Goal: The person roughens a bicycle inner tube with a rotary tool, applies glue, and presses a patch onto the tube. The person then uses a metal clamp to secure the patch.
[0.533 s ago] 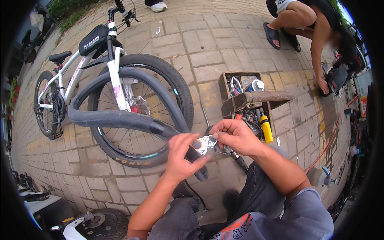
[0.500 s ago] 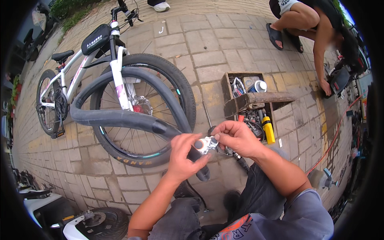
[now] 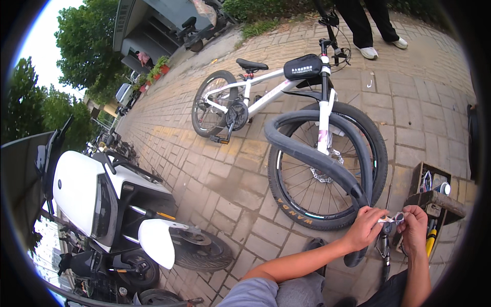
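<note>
A small silver foil strip of round rubber patches [image 3: 384,219] stretches between my two hands at the lower right. My left hand [image 3: 365,226] is closed on its left end, next to the inner tube. The other end is pinched between thumb and fingers of my right hand [image 3: 414,225]. The thick grey-black inner tube [image 3: 312,155], partly inflated, loops in front of the bicycle's front wheel. Its lower end [image 3: 354,257] hangs below my left wrist. Under my hands is an inflator with a round gauge and hose [image 3: 385,247], partly hidden.
A white bicycle [image 3: 276,92] stands ahead, its front wheel [image 3: 294,217] near my left hand. On the right is a wooden toolbox [image 3: 434,198] with tools and a yellow bottle [image 3: 431,241]. A white scooter [image 3: 87,189] stands left. A person in dark trousers [image 3: 360,25] stands beyond.
My view has swung left, so bicycle and hands appear farther right and the scooter shows more fully. The crouching person has left the picture. Both hands still hold the foil strip.
</note>
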